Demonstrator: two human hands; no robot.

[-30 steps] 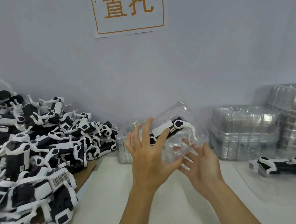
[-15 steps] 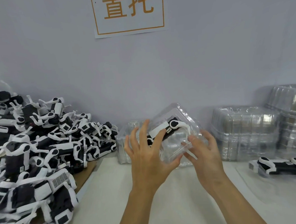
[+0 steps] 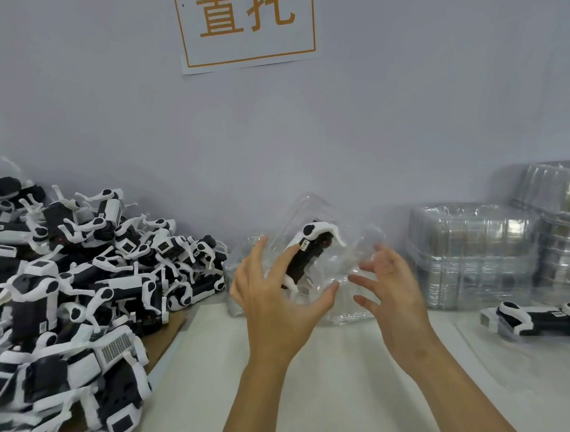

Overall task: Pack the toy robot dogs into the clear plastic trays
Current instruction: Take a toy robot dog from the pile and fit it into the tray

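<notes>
I hold a clear plastic tray (image 3: pixel 313 210) up above the white table (image 3: pixel 337 379), tilted steeply on end. Inside it lies a black and white toy robot dog (image 3: pixel 307 253), head end up. My left hand (image 3: pixel 275 303) grips the tray's left side, its spread fingers over the front and its thumb under the lower edge. My right hand (image 3: pixel 393 289) is at the tray's right edge with curled fingers; motion blur hides the exact contact.
A big pile of loose toy dogs (image 3: pixel 80 278) fills the left, partly on cardboard (image 3: pixel 164 336). Stacks of clear trays (image 3: pixel 473 254) stand at the back right, and a lower stack (image 3: pixel 241 285) behind my hands. Another dog (image 3: pixel 544 323) lies in an open tray at right.
The tray has turned in my hands from a shallow slant to nearly on end. My right hand has shifted from under the tray to its right edge.
</notes>
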